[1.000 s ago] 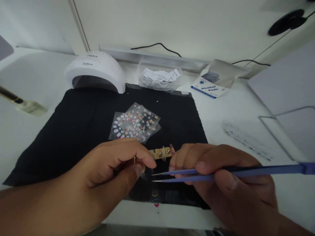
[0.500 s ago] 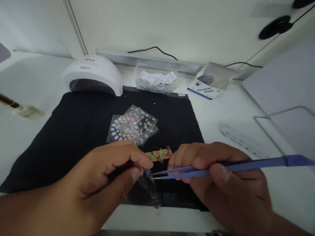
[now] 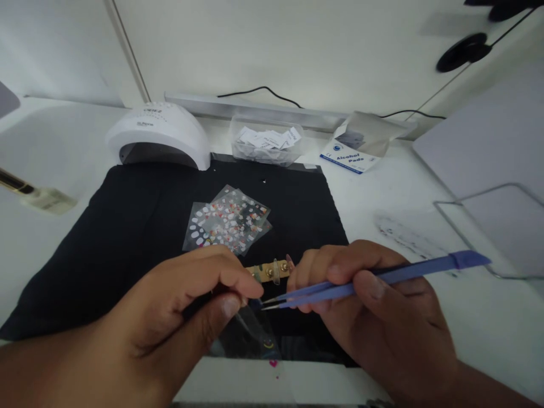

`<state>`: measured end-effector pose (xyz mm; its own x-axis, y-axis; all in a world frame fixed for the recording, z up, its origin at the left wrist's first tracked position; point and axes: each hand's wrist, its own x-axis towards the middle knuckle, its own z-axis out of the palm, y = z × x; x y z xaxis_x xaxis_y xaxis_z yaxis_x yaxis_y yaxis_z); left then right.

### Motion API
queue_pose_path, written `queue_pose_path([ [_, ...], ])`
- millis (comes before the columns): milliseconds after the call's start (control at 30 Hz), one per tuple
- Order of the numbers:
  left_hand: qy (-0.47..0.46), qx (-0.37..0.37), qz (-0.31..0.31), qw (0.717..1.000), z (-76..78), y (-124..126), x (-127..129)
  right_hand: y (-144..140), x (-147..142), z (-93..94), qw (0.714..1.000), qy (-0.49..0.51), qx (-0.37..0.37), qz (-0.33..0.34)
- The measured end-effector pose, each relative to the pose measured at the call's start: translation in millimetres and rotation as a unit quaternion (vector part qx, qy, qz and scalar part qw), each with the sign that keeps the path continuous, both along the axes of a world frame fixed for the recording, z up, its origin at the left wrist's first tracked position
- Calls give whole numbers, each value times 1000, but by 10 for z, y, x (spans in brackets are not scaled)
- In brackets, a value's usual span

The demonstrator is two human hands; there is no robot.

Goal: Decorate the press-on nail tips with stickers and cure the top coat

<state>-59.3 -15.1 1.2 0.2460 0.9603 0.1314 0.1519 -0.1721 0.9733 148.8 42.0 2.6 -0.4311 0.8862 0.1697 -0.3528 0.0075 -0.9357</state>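
My left hand (image 3: 191, 306) pinches a clear sticker sheet (image 3: 259, 334) between thumb and forefinger. The sheet hangs below the fingertips and shows a yellow smiley and a pink heart near its lower end. Between the thumb and fingers of my right hand (image 3: 374, 306) lies a pair of blue tweezers (image 3: 327, 292), its metal tips slightly apart. Those tips point left, close to a small dark blue piece at my left fingertips; whether they touch it I cannot tell. Behind the hands, a gold strip (image 3: 268, 272) carries nail tips on round studs, partly hidden by my fingers.
Overlapping sticker sheets (image 3: 232, 221) lie on the black mat (image 3: 140, 238). At the back stand a white nail lamp (image 3: 157, 133), a clear box of packets (image 3: 267, 141) and an alcohol pads box (image 3: 357, 150). A bottle (image 3: 46, 198) is at far left, a wire stand (image 3: 450, 226) at right.
My right hand has shifted slightly left, and the back end of the tweezers has swung up and left. The left hand keeps its pinch. The view has shifted a little.
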Motion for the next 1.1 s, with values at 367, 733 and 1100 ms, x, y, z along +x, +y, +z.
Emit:
queue_pose_path([
  [367,52,5,-54,997,41,29,-70,-26,20,21,1000,-6,23,-14],
  [733,-2,37,-23,999,-28,28,18,-30,30,9,1000,0,5,-4],
  [1100,44,39,-48,997,40,34,-36,-18,13,43,1000,4,-20,-8],
])
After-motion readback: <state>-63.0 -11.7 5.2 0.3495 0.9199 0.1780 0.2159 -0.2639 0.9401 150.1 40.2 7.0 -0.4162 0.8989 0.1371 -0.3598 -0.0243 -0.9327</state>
